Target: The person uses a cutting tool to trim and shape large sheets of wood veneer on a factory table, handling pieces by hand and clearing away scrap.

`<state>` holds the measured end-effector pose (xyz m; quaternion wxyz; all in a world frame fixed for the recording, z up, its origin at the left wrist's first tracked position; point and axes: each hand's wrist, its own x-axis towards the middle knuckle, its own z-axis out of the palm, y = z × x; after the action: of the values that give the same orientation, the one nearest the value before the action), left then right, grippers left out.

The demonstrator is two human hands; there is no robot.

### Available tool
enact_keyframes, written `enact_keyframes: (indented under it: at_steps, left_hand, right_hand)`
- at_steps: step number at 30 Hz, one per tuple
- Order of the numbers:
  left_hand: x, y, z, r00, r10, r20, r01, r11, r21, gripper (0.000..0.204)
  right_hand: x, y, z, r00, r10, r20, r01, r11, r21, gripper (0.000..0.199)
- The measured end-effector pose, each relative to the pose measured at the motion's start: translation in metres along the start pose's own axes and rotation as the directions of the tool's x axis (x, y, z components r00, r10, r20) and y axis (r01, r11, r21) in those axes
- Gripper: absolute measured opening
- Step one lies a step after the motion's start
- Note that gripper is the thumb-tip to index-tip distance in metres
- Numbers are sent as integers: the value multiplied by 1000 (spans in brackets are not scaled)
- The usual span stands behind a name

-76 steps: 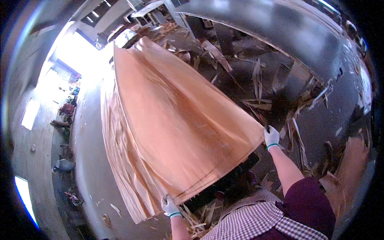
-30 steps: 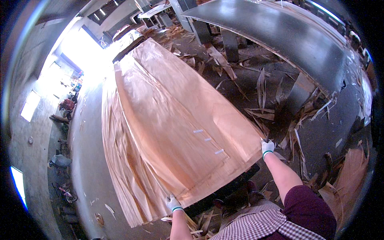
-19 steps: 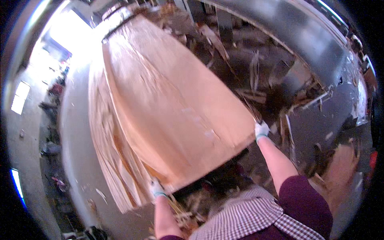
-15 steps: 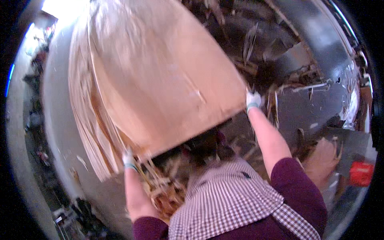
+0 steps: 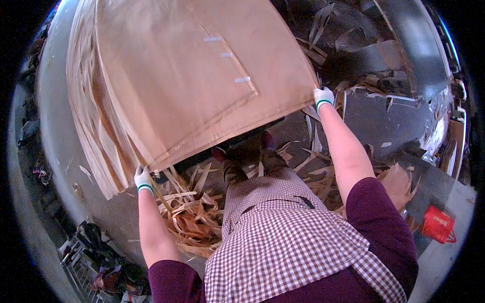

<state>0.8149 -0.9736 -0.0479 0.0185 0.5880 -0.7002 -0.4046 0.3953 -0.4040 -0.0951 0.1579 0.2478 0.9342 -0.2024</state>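
A broad, light-brown sheet of wood veneer (image 5: 166, 65) lies before me on a stack of similar sheets, whose wavy edges (image 5: 91, 106) fan out on the left. My left hand (image 5: 143, 178), in a white glove with a green cuff band, is closed at the near left corner. At the near right corner my right hand (image 5: 324, 96), gloved alike, pinches the sheet's edge. Several pale tape strips (image 5: 242, 79) sit along a slanting edge line on the veneer. What the fingertips do under the sheet is hidden.
Curled veneer scraps (image 5: 194, 222) are heaped beside my feet on the left. More strips (image 5: 321, 25) litter the floor at the far right. A red bag-like container (image 5: 438, 224) stands at the right, near crumpled silvery film (image 5: 435, 129). A metal rack (image 5: 81, 272) shows at lower left.
Both hands have shifted slightly up and to the left in view, still at the sheet's corners. The veneer now lies smoother, and its slanting edge line and tape strips show clearly.
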Motion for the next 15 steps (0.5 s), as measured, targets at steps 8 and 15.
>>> enact_keyframes:
  at_steps: [8, 15]
  left_hand:
    - [11, -26, 8, 999, -10, -43, 16, 991, 131, 41]
    - [-60, 57, 45, 879, 438, -190, -320, 836, 446, 21]
  right_hand:
    - [13, 25, 12, 996, 87, -13, -82, 974, 210, 52]
    - [-47, 15, 3, 936, -171, -309, 318, 790, 524, 35]
